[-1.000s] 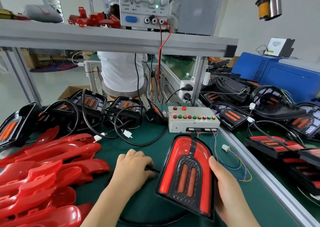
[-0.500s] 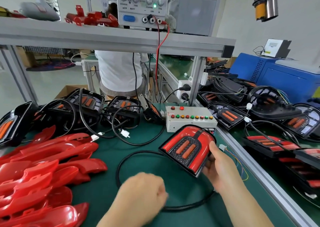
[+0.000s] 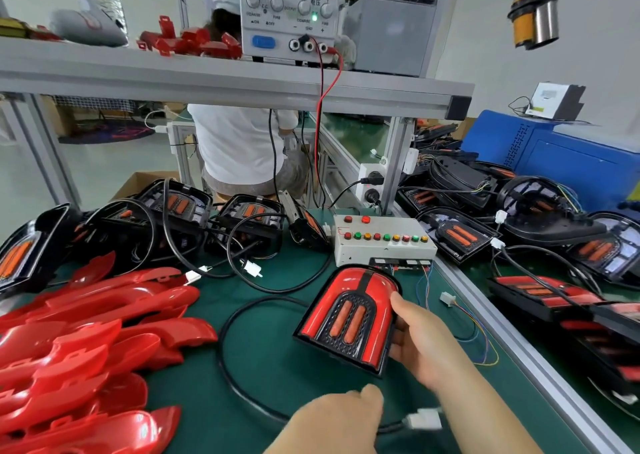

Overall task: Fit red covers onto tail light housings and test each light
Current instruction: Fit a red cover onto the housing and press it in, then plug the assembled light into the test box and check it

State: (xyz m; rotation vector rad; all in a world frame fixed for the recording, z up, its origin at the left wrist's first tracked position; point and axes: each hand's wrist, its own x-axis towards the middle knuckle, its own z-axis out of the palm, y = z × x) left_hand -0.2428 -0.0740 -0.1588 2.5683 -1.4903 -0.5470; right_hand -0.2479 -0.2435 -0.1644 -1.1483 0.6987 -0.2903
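My right hand (image 3: 426, 336) grips one tail light (image 3: 349, 318) by its right edge, thumb on the face. It is tilted up off the green surface (image 3: 270, 349), just in front of the test box (image 3: 384, 242). Its red cover (image 3: 346, 282) is on, so I judge the fitting of this one done. Nothing glows in it, so its test is yet to come.

My left hand (image 3: 332, 422) is curled over the light's black cable (image 3: 235, 377), just behind the white plug (image 3: 424, 419). The blur there is heavy, but I take it my grip is pinching the cable. The plug is well apart from the test box, not in it.

Plenty is left. A pile of loose covers (image 3: 86, 332) lies at my left, with bare housings (image 3: 249, 218) behind it, each trailing its lead. Past the rail on my right, finished lights (image 3: 540, 291) lie among more bare ones.

A cardboard box (image 3: 138, 180) sits beyond the far edge, its contents hidden. On the shelf (image 3: 207, 73) a grey box (image 3: 388, 31) stands beside the power supply (image 3: 287, 14), a dark bundle heaped above its rim.
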